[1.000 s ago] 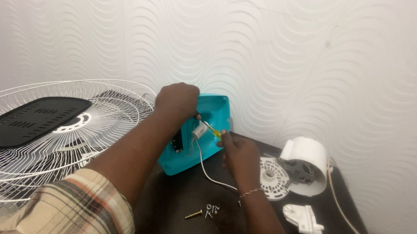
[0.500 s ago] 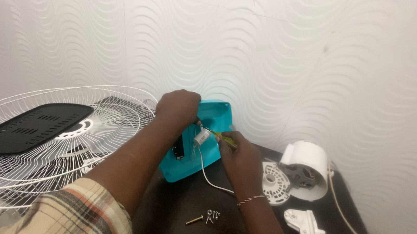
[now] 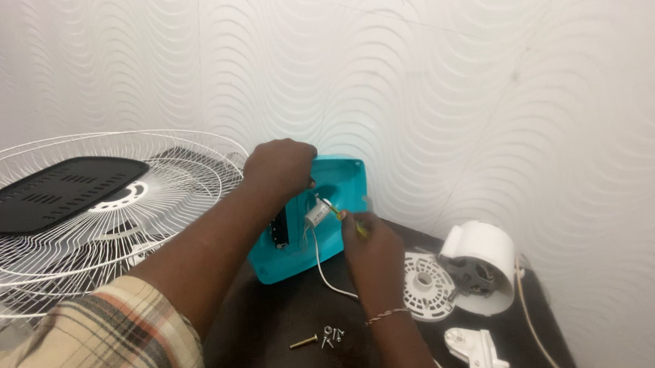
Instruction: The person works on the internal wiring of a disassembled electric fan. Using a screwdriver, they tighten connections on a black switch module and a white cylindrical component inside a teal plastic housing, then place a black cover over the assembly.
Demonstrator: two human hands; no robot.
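Note:
A teal plastic fan housing (image 3: 341, 198) stands tilted on a dark table (image 3: 276, 339), its inner side with a black part facing me. My left hand (image 3: 279, 166) grips the housing's top edge. My right hand (image 3: 372, 238) pinches a thin yellow-handled tool (image 3: 349, 220) whose tip meets a small white cylindrical part (image 3: 317, 212) inside the housing. A white wire (image 3: 325, 271) hangs from that part down to the table.
A white wire fan grille (image 3: 58, 246) with a black centre plate lies at the left. A brass screw and several small screws (image 3: 325, 337) lie near my right wrist. A white motor cover (image 3: 478, 266), a round white vented plate (image 3: 423, 286) and a small white bracket (image 3: 474, 349) sit at the right.
Both hands stay on the teal housing. The view has shifted slightly, and the tool tip in my right hand sits a little closer to the white part.

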